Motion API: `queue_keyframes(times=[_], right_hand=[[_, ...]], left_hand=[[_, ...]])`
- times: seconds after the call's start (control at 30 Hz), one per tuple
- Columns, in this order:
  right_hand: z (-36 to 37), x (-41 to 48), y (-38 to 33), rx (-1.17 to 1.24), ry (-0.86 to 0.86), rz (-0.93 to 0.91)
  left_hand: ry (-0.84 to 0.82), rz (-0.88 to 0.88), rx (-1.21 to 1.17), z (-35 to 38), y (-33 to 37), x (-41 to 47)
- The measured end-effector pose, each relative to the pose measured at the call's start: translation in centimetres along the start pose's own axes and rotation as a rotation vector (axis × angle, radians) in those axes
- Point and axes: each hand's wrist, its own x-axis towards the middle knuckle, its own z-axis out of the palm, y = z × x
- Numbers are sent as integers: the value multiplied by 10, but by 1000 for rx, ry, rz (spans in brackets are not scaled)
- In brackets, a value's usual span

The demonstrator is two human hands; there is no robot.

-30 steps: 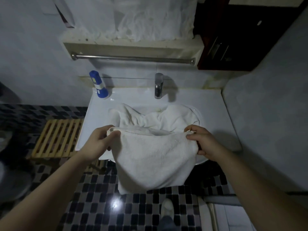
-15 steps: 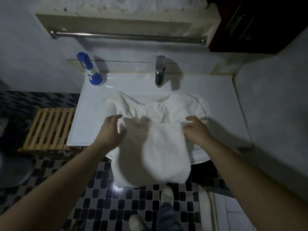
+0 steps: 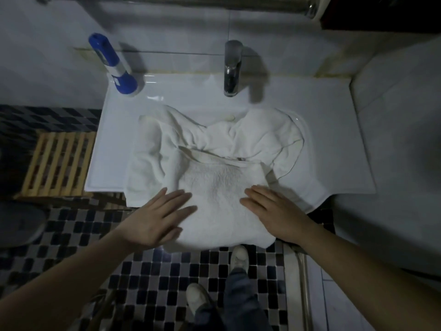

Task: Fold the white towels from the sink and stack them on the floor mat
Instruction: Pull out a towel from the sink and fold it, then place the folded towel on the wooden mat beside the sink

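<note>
Careful: both hands flat, fingers spread, left hand and right hand pressing the folded towel on the sink front edge. Near half overhangs w/o support; ease pressure and it'll likely slide to the tile floor or unfold.

Dim, bluish, soft wide-angle blur

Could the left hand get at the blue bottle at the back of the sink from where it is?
Probably yes. The left hand lies flat and open on the folded towel; between it and the blue bottle there is only crumpled towel and bare sink.
</note>
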Motion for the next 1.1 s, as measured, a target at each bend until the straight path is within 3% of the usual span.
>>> queue_keyframes(times=[0.13,0.27,0.43,0.53,0.73,1.1], right_hand=[[-6,-28,4,-77,-36,-198],[-4,-47,16,-216,-153,-257],[18,-44,20,-414,138,-326],[30,-37,18,-405,255,-311],[39,-34,16,-360,276,-229],[33,-47,0,-424,198,-165]], left_hand=[[-50,92,94,-4,-3,-8],[-61,209,247,6,-4,-19],[18,275,441,27,-31,-26],[84,259,449,41,-37,-23],[138,194,395,57,-41,-19],[78,165,420,39,-25,-24]])
